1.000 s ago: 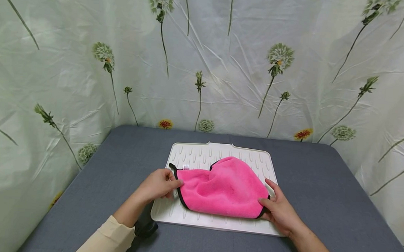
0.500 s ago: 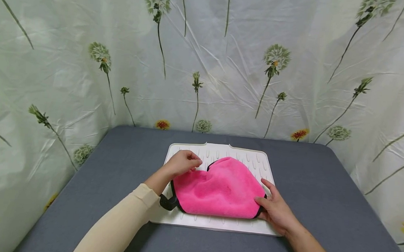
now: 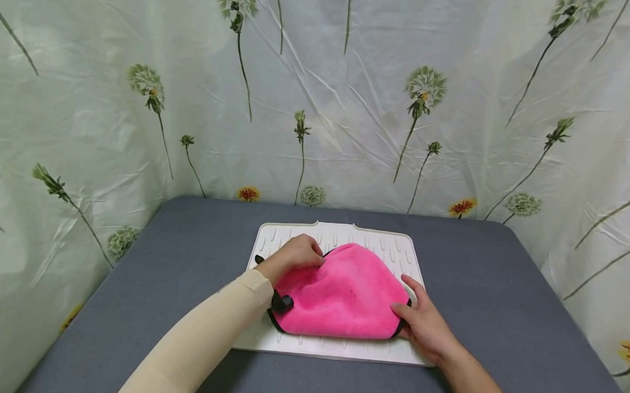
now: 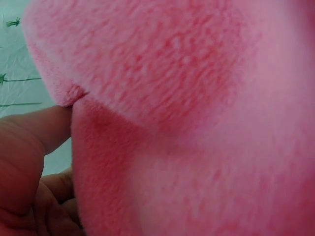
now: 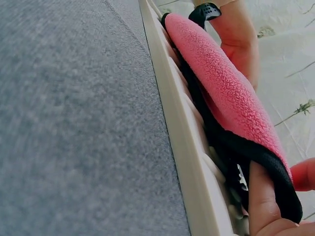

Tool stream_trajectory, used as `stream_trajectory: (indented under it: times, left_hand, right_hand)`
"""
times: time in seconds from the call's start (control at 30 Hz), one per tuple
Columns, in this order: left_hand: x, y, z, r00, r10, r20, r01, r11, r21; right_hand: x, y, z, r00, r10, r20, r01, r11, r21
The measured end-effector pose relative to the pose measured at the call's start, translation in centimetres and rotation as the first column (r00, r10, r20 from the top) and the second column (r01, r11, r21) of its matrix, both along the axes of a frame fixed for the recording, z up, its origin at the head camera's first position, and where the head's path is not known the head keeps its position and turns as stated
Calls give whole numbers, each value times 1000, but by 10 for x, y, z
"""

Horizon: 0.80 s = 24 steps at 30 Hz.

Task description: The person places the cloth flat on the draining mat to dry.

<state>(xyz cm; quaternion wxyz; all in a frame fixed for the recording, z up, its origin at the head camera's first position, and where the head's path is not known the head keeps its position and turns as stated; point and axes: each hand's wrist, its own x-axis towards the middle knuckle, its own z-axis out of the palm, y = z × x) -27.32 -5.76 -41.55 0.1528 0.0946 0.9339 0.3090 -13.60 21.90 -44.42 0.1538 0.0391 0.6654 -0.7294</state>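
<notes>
Pink plush cloth (image 3: 355, 301), rumpled, over white ridged tray (image 3: 340, 348) on grey surface (image 3: 465, 267). Right hand (image 3: 427, 330): grip pinches cloth's near right corner at black edging (image 5: 280, 182), thumb above, finger beneath. Left hand (image 3: 299, 252) bent at far edge; cannot tell whether its grip has fabric. Best, seemingly: right corner steady, left pinch sure before any lifting, pull gentle and even.

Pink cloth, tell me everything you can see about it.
The cloth looks like plush pink fabric with black edging. It lies rumpled, apparently folded, over the white tray. The right hand pinches its right end; the left hand touches its far edge, though whether it grips is unclear.
</notes>
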Motion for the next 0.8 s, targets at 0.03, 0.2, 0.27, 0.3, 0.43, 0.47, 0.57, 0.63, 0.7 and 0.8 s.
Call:
stream_trajectory:
  times: [0.03, 0.2, 0.27, 0.3, 0.43, 0.47, 0.57, 0.63, 0.7, 0.8]
  left_hand:
    - [1, 1, 0, 1000, -6, 6, 6, 1000, -3]
    - [3, 4, 0, 999, -54, 2, 54, 998, -27]
    - [2, 2, 0, 998, -60, -3, 60, 998, -14]
    - [1, 1, 0, 998, -55, -4, 55, 998, 2]
    - [-3, -7, 3, 1000, 11, 0, -11, 996, 86]
    - [-4, -9, 4, 999, 32, 5, -33, 993, 112]
    - [-8, -17, 10, 996, 86, 25, -89, 981, 174]
    - [-10, -23, 13, 993, 111, 46, -118, 969, 219]
    - [-13, -28, 16, 989, 131, 66, -143, 957, 253]
    - [-18, -36, 20, 983, 158, 96, -180, 937, 299]
  right_hand:
    - [-1, -1, 0, 1000, -18, -1, 18, 1000, 7]
    - [-6, -2, 0, 991, -137, 7, 136, 989, 56]
    - [-6, -1, 0, 986, -165, 14, 164, 984, 66]
    - [-6, 0, 0, 985, -170, 16, 168, 983, 67]
    - [-3, 6, -1, 989, -143, 44, 139, 987, 74]
    - [-2, 8, 0, 990, -133, 54, 129, 989, 71]
    - [-1, 14, 1, 992, -99, 78, 94, 994, 58]
    - [-2, 18, 1, 993, -80, 83, 76, 996, 48]
    - [-2, 21, 2, 995, -66, 80, 62, 997, 46]
    - [-3, 24, 3, 996, -49, 77, 45, 998, 51]
